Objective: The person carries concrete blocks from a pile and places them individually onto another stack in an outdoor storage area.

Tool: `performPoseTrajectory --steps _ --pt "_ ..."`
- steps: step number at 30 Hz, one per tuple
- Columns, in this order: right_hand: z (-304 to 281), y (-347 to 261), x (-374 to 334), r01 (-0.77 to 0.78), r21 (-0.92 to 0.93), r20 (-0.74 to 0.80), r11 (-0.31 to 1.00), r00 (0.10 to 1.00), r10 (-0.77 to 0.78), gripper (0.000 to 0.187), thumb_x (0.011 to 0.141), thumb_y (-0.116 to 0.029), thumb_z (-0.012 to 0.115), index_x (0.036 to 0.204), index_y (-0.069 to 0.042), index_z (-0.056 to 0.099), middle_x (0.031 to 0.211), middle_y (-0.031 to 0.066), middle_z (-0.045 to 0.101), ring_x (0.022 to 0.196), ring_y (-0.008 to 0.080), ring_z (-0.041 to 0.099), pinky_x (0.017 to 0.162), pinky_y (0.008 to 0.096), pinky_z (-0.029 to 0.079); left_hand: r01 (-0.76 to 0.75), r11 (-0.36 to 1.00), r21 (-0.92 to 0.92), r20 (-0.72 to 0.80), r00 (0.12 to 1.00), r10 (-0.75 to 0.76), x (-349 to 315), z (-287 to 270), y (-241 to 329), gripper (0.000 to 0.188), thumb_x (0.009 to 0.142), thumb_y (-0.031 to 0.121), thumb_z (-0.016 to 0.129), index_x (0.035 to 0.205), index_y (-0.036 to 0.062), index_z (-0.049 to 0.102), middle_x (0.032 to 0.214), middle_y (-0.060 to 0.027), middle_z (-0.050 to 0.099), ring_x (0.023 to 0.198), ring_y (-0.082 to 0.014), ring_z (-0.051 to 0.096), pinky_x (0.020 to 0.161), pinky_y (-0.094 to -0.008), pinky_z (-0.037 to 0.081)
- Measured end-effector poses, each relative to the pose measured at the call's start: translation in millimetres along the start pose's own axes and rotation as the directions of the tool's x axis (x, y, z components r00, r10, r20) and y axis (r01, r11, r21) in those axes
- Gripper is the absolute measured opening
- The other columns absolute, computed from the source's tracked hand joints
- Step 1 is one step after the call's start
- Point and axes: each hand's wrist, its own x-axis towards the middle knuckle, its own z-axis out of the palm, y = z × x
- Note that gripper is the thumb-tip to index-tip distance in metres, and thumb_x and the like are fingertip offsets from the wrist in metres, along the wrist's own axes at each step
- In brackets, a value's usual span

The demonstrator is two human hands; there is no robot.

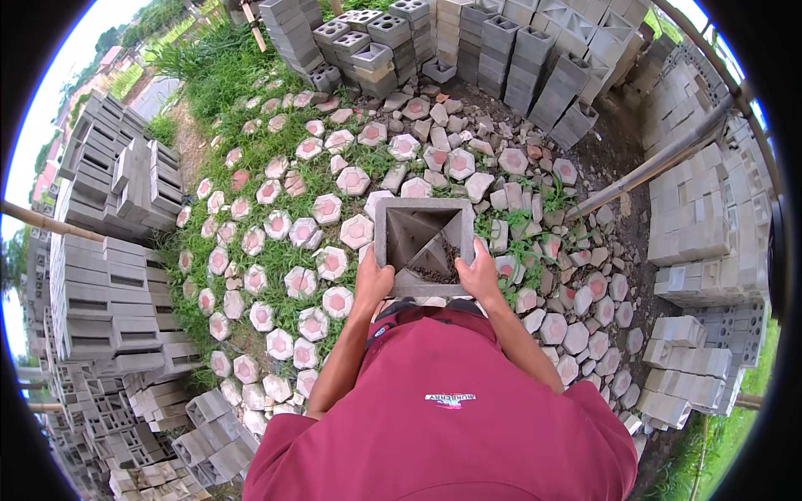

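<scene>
Between my two hands is a square grey concrete ventilation block (423,203), held in front of my body. Diagonal ribs cross inside its frame, and dark crumbs of dirt lie in its lower and right hollows. My left hand (373,275) grips the lower left side, thumb on the near face. My right hand (479,272) grips the lower right side in the same manner. The far fingers of both hands are hidden behind the block.
Hexagonal pavers (327,209) with reddish centres lie in grass underfoot. Broken stones (451,121) cover ground ahead. Stacks of hollow blocks stand at the left (109,292), far side (501,50) and right (697,217). A bamboo pole (652,159) slants across the right.
</scene>
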Motion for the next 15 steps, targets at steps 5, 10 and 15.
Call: performPoseTrajectory --steps 5,10,15 --pt "15 -13 74 -0.117 -0.056 -0.025 0.991 0.993 0.116 0.059 0.077 -0.014 0.062 0.128 0.011 0.047 0.080 0.0153 0.064 0.056 0.0156 0.052 0.055 0.0321 0.046 -0.011 0.999 0.047 0.024 1.000 0.010 90 -9 10 0.064 0.072 0.004 0.051 0.135 -0.0068 0.042 0.120 -0.0291 0.060 0.116 -0.0382 0.057 0.102 -0.0384 0.040" --pt "30 4 163 -0.098 -0.084 -0.050 0.992 0.994 0.094 0.066 0.075 -0.015 0.063 0.129 0.016 0.043 0.073 0.0163 0.061 0.056 0.0169 0.053 0.055 0.0326 0.045 0.014 1.000 -0.007 0.077 0.997 -0.013 184 4 26 0.066 0.071 0.004 0.051 0.134 -0.0103 0.041 0.119 -0.0325 0.058 0.116 -0.0400 0.056 0.102 -0.0385 0.040" --pt "45 8 271 -0.168 -0.069 -0.052 0.983 0.985 0.164 0.067 0.073 -0.013 0.062 0.130 0.016 0.043 0.075 0.0183 0.062 0.058 0.0207 0.054 0.059 0.0345 0.046 0.050 0.996 0.073 0.044 0.998 -0.053 284 15 38 0.069 0.069 0.006 0.051 0.135 -0.0108 0.040 0.118 -0.0332 0.058 0.114 -0.0419 0.057 0.101 -0.0401 0.040"
